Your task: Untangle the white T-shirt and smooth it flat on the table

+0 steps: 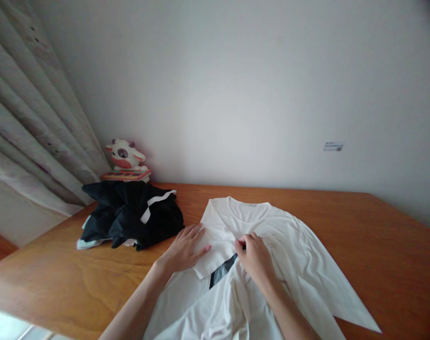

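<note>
A white T-shirt with a black stripe lies spread on the wooden table, its neck toward the wall. My left hand rests flat, fingers spread, on the shirt's folded-in left sleeve. My right hand pinches a fold of the white fabric near the middle of the shirt, just above the black stripe.
A crumpled black garment with white trim lies at the left of the table. Behind it a toy cow figure stands against the white wall. Curtains hang at the far left. The table's near left edge runs diagonally.
</note>
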`<state>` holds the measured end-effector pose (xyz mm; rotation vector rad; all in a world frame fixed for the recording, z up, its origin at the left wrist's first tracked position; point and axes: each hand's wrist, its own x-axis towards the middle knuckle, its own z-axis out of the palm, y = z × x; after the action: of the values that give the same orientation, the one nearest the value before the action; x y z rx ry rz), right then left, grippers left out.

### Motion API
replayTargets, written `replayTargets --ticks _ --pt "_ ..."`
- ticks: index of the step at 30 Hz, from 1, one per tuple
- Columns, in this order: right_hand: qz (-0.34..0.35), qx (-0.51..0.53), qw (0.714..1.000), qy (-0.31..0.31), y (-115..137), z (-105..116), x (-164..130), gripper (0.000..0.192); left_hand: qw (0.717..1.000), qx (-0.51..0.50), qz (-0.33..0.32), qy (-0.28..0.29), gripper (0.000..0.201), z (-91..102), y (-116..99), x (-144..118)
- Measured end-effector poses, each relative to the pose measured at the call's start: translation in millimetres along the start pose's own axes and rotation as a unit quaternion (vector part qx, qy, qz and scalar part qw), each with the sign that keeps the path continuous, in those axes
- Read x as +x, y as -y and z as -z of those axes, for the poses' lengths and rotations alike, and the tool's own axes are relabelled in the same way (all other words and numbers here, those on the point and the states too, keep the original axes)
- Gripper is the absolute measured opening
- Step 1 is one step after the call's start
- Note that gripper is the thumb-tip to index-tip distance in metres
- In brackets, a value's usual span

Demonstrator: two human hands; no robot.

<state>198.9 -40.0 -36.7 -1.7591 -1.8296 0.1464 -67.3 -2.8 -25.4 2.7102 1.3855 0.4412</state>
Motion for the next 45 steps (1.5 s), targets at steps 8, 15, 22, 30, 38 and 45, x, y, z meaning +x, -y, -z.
replayTargets --ticks 8,15,22,30,38,45 --pt "-0.046 0.051 0.998 0.011 1.3 6.5 1.7 0.018 1.0 0.002 -0.004 -0.002 0.06 -2.8 0.7 0.4" --pt "-0.011 0.092 0.995 0.038 -1.2 5.3 0.9 0.025 1.0 0.008 -0.004 0.026 0.094 -4.8 4.2 -3.2" --pt "0.006 0.078 0.996 0.038 2.4 4.2 -1.6 0.022 1.0 0.0 0.0 -0.013 0.058 -5.4 3.2 38.1" --pt "0.001 0.1 0.995 -0.005 -2.8 -4.5 -1.8 0.024 0.997 0.043 0.012 0.056 0.045 -35.4 27.0 117.5" --pt "0.013 0.063 0.997 -0.035 -5.6 -10.9 -1.9 0.023 0.994 0.081 0.058 0.035 0.052 -38.1 33.7 119.9" --pt "0.016 0.02 1.0 -0.017 -5.6 -13.4 -2.2 0.019 0.996 0.085 0.033 -0.017 0.052 -48.3 -16.8 100.6"
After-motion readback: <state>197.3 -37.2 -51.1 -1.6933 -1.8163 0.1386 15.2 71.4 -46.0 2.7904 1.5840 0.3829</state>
